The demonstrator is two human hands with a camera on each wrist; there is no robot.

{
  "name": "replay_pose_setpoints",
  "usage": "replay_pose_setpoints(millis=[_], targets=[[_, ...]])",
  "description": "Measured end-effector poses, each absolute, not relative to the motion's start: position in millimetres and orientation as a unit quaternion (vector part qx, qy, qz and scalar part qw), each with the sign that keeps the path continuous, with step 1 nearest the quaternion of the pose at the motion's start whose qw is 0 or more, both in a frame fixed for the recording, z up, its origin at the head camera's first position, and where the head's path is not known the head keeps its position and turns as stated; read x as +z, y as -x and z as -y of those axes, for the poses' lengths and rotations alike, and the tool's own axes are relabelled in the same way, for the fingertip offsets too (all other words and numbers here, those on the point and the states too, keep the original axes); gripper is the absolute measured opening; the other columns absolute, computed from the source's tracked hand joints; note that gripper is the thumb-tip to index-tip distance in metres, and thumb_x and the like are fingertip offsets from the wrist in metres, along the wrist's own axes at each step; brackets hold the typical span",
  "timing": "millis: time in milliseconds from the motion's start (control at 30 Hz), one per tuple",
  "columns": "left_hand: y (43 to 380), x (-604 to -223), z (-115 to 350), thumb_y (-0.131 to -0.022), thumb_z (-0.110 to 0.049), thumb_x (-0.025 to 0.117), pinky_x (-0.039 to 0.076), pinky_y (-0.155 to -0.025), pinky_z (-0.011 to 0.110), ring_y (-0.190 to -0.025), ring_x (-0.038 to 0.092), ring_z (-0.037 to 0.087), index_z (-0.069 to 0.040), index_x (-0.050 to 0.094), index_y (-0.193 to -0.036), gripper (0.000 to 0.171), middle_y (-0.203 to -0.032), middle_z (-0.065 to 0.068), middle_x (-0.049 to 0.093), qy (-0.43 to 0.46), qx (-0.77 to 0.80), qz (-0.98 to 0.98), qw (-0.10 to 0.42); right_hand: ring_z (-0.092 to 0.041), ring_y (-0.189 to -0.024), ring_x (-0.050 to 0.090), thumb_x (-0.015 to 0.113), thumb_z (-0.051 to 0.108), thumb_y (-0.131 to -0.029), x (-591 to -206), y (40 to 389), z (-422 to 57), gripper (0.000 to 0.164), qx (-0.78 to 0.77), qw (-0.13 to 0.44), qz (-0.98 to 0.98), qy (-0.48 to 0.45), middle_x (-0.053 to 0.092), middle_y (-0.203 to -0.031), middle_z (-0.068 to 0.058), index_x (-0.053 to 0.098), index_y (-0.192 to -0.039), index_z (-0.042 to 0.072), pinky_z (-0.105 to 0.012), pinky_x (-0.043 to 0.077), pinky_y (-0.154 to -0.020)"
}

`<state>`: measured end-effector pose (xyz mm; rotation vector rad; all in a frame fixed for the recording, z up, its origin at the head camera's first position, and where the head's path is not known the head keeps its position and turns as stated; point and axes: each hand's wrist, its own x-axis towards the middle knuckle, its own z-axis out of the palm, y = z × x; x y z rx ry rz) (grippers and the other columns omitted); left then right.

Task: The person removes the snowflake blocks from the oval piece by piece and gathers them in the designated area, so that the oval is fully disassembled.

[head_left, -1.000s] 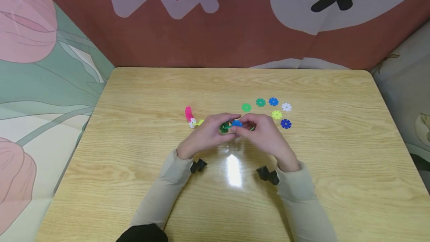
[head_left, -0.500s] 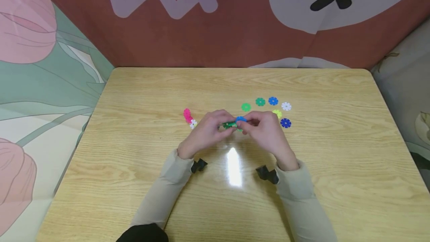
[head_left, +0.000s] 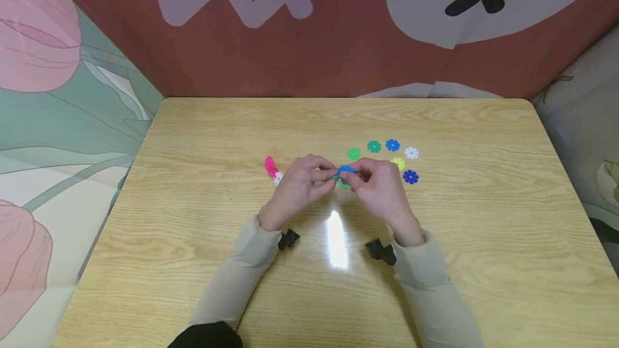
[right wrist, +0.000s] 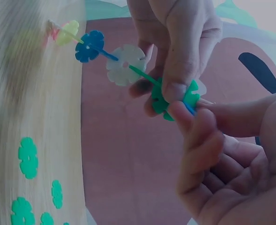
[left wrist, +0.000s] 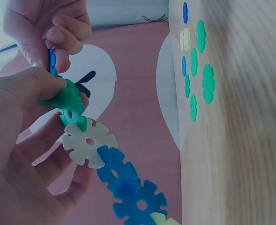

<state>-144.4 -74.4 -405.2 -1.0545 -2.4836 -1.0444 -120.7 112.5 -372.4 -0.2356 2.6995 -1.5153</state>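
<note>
Chain (left wrist: 110,159) over wooden table (head_left: 193,203) (reddish wall (head_left: 348,58)).

I worked in what looked like a playroom: cartoon-printed backdrop (head_left: 348,58), flowered side panel (head_left: 43,154), wood-grain table (head_left: 213,138).

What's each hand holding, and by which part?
Left hand: the disc chain by a green disc; right hand: a blue disc; both pinched across flat faces.

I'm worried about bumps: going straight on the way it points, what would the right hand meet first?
Probably the green disc held in the left hand, just past the blue disc that the right hand pinches; depth there is unclear.
</note>
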Motion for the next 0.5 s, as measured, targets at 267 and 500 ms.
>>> replay_pose_setpoints(millis=[267, 500], targets=[[141.6, -404.3, 71.9, -0.086, -0.013, 0.069, 0.045, -0.073, 0.030, -0.086, 0.063, 0.014, -0.010, 0.078, -0.097, 0.015, -0.093, -0.002, 0.073, 0.368, -0.300, 0.862, 0.176, -0.016, -0.061, 0.060, 0.066, 0.009, -0.090, -371.5, 119.9, -111.9, 0.009, -0.481, 0.024, -0.873, 0.074, 0.072, -0.078, -0.011, 0.072, -0.089, 0.002, -0.023, 0.047, -0.050], [141.9, -406.3, 70.2, -0.085, -0.010, 0.069, 0.046, -0.071, 0.029, -0.084, 0.064, 0.015, -0.009, 0.078, -0.096, 0.015, -0.090, -0.001, 0.074, 0.357, -0.322, 0.856, 0.191, -0.017, -0.058, 0.053, 0.067, 0.008, -0.089, -373.1, 119.2, -109.3, 0.006, -0.476, -0.008, -0.877, 0.063, 0.069, -0.073, -0.009, 0.070, -0.088, 0.003, -0.022, 0.043, -0.048]])
